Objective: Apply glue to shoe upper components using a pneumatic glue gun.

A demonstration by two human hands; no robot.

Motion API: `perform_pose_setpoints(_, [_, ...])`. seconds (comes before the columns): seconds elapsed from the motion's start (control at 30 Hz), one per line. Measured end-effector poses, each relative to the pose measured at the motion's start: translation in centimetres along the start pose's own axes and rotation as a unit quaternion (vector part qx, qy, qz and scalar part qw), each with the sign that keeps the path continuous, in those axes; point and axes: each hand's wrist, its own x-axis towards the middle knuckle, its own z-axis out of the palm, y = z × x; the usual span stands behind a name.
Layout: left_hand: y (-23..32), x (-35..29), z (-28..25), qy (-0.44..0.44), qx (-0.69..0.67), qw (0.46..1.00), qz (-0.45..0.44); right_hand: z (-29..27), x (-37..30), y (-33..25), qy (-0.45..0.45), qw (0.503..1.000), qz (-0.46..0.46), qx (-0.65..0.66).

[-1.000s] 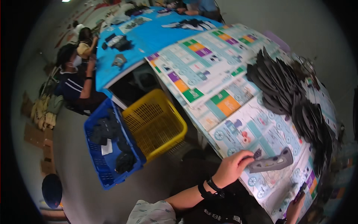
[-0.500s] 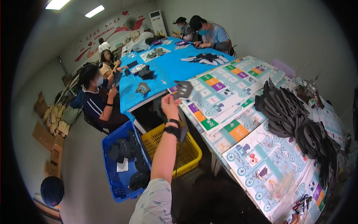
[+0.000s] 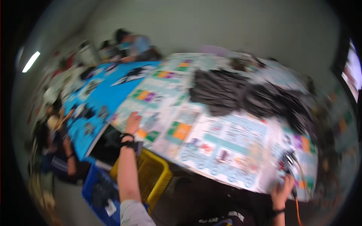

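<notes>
My left hand point(image 3: 133, 122) is raised over the near left edge of the printed table covering point(image 3: 196, 150). Its fingers look apart, with no piece seen in them, though motion smears the view. On the blue table sheet point(image 3: 113, 79) beyond it lie a grey cut-out piece point(image 3: 89, 129) and another grey piece point(image 3: 103, 112). At the lower right, my right hand point(image 3: 283, 188) has thumb and fingers apart, close to a blurred dark and metallic tool point(image 3: 288, 158). An orange cord point(image 3: 298, 213) runs down beside this hand. Whether the fingers touch the tool is unclear.
A heap of dark grey pieces point(image 3: 222, 90) lies across the printed covering. Below the table edge stand a yellow basket point(image 3: 162, 180) and a blue crate point(image 3: 88, 188) with dark parts. Co-workers sit along the blue table. A screen point(image 3: 352, 71) is at the far right.
The view has swung right and is blurred. The grey cut-out piece has left my left hand; a second grey piece now shows on the blue sheet. More of my right hand shows.
</notes>
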Motion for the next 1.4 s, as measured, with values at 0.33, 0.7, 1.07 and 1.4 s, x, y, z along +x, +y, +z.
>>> perform_pose_setpoints(0.33, [37.2, -6.2, 24.7, -0.38, -0.24, 0.893, 0.027, -1.2, 1.4, 1.3, 0.062, 0.995, -0.029, 0.07])
perform_pose_setpoints(0.7, [40.6, -3.4, 33.4, 0.044, -0.086, 0.993, 0.073, -2.3, 2.0, 2.1, 0.051, 0.978, -0.082, 0.184])
perform_pose_setpoints(1.07, [47.5, -5.1, 16.6, 0.241, 0.028, 0.887, 0.393, -3.2, 1.4, 3.3, 0.022, 0.97, -0.119, 0.208])
perform_pose_setpoints(1.4, [52.0, -23.3, 8.7, -0.185, -0.123, 0.835, 0.502, -9.7, 5.7, -2.4, 0.013, 0.913, -0.022, 0.407])
